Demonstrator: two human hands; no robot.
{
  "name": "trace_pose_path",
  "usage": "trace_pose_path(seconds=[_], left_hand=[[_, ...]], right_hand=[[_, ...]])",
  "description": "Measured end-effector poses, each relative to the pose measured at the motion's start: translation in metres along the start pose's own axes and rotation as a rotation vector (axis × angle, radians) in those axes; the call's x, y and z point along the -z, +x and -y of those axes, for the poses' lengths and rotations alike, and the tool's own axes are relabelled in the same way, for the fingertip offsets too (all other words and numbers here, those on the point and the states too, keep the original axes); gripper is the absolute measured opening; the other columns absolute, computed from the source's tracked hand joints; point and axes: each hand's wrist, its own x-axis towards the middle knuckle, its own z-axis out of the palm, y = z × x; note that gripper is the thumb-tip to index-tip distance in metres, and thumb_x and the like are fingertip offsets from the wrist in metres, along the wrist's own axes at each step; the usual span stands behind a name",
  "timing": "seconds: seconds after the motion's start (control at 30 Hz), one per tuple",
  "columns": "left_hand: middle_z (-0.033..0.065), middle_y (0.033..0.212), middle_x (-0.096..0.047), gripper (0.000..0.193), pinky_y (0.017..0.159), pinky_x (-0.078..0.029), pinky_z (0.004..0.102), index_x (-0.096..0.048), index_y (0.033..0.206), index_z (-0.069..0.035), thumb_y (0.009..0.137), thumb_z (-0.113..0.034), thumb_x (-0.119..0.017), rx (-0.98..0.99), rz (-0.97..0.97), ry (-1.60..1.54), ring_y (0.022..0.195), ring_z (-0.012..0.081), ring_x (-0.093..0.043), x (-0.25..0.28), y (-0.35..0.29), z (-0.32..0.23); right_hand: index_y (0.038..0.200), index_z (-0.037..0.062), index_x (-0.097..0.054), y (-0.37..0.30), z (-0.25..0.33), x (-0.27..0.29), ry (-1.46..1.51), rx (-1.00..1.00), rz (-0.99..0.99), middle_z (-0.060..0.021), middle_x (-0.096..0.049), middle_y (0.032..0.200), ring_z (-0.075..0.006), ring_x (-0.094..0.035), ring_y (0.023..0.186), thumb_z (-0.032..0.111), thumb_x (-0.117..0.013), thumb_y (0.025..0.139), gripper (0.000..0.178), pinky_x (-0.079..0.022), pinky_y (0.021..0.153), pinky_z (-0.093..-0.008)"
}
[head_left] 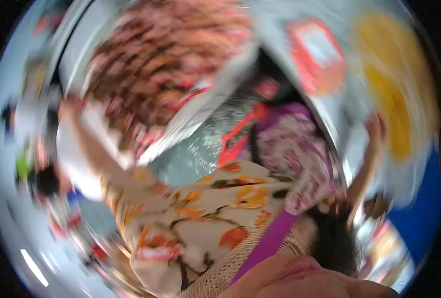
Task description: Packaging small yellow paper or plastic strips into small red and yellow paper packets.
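Motion blur softens most of the scene. My left arm, in a cream sleeve with orange flowers (195, 208), reaches to the far left. My left hand (71, 108) is at the edge of a large heap of reddish-pink and brown pieces (166, 59), too smeared to name. Its fingers are blurred, so I cannot tell if they hold anything. On the right, my right hand (376, 128) is raised beside yellow pieces (387, 99) that seem to lie in clear plastic. Its fingers are smeared too, and whether it touches the plastic is unclear. A purple patterned apron (300, 144) hangs from a purple strap (265, 243).
A pale liner or rim (200, 107) borders the heap. An orange-red box with a white top (320, 52) sits on the pale surface at upper right. A bright red, strap-like thing (240, 131) lies near the apron. Other people (46, 174) are at the far left.
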Motion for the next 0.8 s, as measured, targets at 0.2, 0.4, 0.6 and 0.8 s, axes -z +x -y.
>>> trace_pose_path(seconds=[0.2,0.4,0.6,0.8], left_hand=[[0.0195,0.100,-0.067,0.046,0.068,-0.051,0.0466,-0.067,0.096,-0.006,0.079,-0.048,-0.061,0.041,-0.480,-0.322,0.084,0.0343,-0.065,0.091,0.102,-0.169],[0.0204,0.097,-0.067,0.046,0.064,-0.050,0.0466,-0.066,0.104,-0.004,0.081,-0.044,-0.063,0.555,-0.564,-0.636,0.079,0.0334,-0.065,0.046,0.030,-0.070],[0.0151,0.093,-0.069,0.032,0.067,-0.050,0.0401,-0.067,0.114,-0.021,0.087,-0.036,-0.061,0.226,-0.717,-0.701,0.077,0.0307,-0.066,0.053,0.045,-0.043],[0.0089,0.115,-0.064,0.027,0.080,-0.051,0.0278,-0.060,0.117,-0.002,0.091,-0.011,-0.059,-0.443,-0.748,-1.115,0.099,0.0152,-0.062,0.240,0.016,-0.233]], right_hand=[[0.112,0.0014,-0.061,-0.015,0.000,0.000,0.033,0.138,-0.079,-0.0057,-0.067,0.096,-0.0111,-0.059,0.077,0.016,-0.058,0.092,0.025,-0.050,0.070,-0.0274],[0.114,0.0071,-0.062,-0.017,-0.023,0.075,-0.973,0.536,-0.339,-0.0082,-0.066,0.101,-0.0219,-0.064,0.087,0.005,-0.061,0.084,0.029,-0.052,0.070,-0.0320],[0.116,0.0114,-0.061,0.023,-0.019,0.077,-1.266,0.756,-0.103,-0.0079,-0.059,0.112,-0.0275,-0.057,0.102,0.000,-0.062,0.076,0.042,-0.052,0.078,-0.0365],[0.112,0.0051,-0.056,0.037,-0.026,0.081,-1.320,0.826,0.065,-0.0084,-0.054,0.114,-0.0272,-0.053,0.106,0.004,-0.057,0.077,0.035,-0.048,0.087,-0.0375]])
